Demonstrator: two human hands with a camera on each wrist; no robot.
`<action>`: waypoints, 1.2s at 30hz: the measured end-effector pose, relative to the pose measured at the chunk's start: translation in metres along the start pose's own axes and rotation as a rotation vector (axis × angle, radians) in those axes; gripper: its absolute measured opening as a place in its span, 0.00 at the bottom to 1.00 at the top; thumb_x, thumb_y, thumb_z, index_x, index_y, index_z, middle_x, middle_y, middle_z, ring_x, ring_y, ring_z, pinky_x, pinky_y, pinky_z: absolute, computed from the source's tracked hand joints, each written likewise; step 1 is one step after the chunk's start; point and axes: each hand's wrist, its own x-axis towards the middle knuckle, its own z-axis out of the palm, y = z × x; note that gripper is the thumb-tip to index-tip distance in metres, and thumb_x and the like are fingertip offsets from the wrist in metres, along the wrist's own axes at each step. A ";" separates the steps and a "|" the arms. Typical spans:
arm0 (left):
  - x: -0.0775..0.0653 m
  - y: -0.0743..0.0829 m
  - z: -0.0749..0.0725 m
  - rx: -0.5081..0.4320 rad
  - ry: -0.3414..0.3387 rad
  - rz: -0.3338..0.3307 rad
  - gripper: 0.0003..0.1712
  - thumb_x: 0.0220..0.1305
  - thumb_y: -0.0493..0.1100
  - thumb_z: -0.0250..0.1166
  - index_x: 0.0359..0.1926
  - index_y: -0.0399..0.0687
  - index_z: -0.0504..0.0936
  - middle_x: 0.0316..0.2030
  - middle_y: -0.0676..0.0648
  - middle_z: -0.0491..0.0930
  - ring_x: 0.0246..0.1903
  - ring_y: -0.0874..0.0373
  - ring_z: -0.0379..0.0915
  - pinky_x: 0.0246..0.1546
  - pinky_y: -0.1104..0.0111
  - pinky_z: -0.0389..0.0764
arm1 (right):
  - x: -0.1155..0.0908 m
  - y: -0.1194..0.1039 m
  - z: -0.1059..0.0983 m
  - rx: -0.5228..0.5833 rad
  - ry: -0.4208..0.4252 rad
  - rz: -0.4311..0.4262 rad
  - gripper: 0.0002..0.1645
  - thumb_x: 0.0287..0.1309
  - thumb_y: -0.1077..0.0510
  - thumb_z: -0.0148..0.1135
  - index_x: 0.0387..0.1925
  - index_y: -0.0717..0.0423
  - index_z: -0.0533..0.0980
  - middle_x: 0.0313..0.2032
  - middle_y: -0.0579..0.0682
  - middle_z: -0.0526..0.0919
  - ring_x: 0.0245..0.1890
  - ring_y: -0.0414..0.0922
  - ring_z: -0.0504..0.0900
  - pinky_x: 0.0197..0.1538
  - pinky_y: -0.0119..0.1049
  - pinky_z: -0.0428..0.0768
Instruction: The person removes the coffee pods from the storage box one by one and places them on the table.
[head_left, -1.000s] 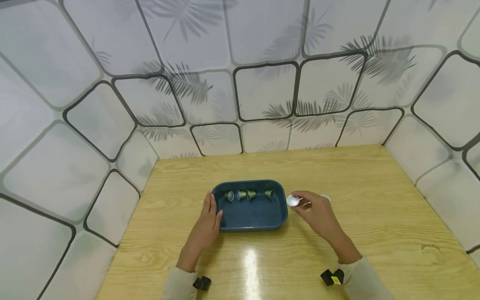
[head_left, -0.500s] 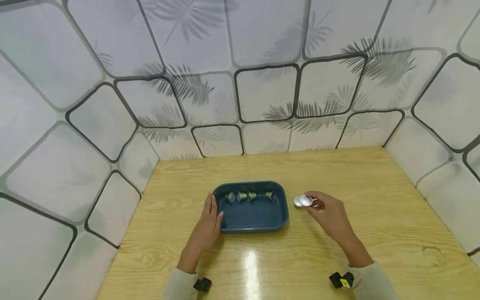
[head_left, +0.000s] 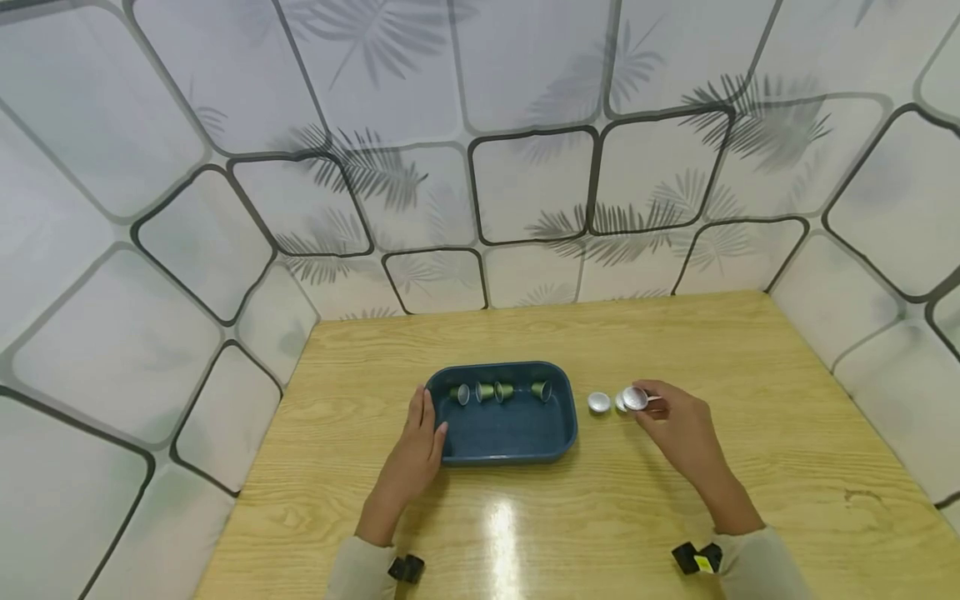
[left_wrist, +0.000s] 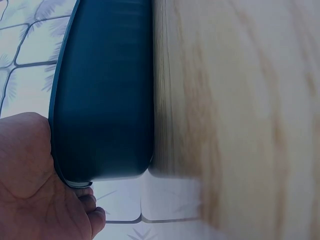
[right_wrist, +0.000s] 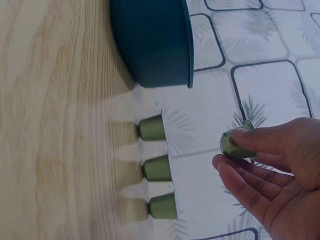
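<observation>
My right hand (head_left: 681, 429) pinches a green coffee capsule (right_wrist: 235, 144) between thumb and fingers, above the table. From the head view its silver lid faces up. Three more capsules (right_wrist: 159, 167) stand lid-up in a row on the table beside the dark blue tray (head_left: 498, 458); in the head view the hand and held capsule partly cover this row. Inside the tray, several green capsules (head_left: 503, 390) lie on their sides along the back wall. My left hand (head_left: 408, 450) holds the tray's left end, thumb over the rim and fingers along the outer wall.
Everything is on a light wooden table (head_left: 375, 350). A patterned wall covering (head_left: 532, 183) rises behind it and at both sides. Black devices (head_left: 697, 558) are worn at both wrists.
My right hand has moved right, away from the tray, with the capsule in its fingers. Standing capsules have come into view to its left. The left hand and tray stay put.
</observation>
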 end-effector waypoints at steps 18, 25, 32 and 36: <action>0.001 0.000 0.000 0.006 -0.001 0.003 0.38 0.83 0.45 0.47 0.77 0.25 0.41 0.79 0.30 0.34 0.77 0.37 0.40 0.69 0.47 0.63 | 0.001 0.029 -0.024 -0.079 0.026 0.003 0.23 0.52 0.73 0.74 0.51 0.69 0.80 0.41 0.65 0.86 0.36 0.60 0.88 0.34 0.43 0.86; 0.000 -0.001 0.001 0.003 -0.008 0.001 0.38 0.83 0.45 0.46 0.77 0.25 0.40 0.79 0.31 0.32 0.77 0.37 0.38 0.70 0.47 0.61 | 0.003 0.034 -0.032 -0.099 0.002 0.040 0.23 0.53 0.71 0.74 0.52 0.71 0.78 0.41 0.69 0.85 0.35 0.62 0.88 0.32 0.45 0.86; 0.000 -0.001 0.000 0.002 -0.013 0.001 0.38 0.83 0.45 0.46 0.77 0.25 0.40 0.79 0.31 0.32 0.78 0.38 0.38 0.70 0.47 0.61 | 0.003 0.044 -0.033 -0.127 -0.026 0.064 0.23 0.54 0.72 0.73 0.51 0.72 0.76 0.40 0.70 0.84 0.35 0.64 0.88 0.31 0.48 0.85; 0.000 0.000 0.000 0.003 -0.016 -0.003 0.38 0.83 0.45 0.46 0.77 0.25 0.40 0.79 0.31 0.31 0.78 0.38 0.37 0.71 0.47 0.60 | 0.003 0.051 -0.033 -0.144 -0.044 0.072 0.22 0.55 0.72 0.72 0.51 0.73 0.75 0.40 0.71 0.83 0.35 0.64 0.87 0.30 0.47 0.85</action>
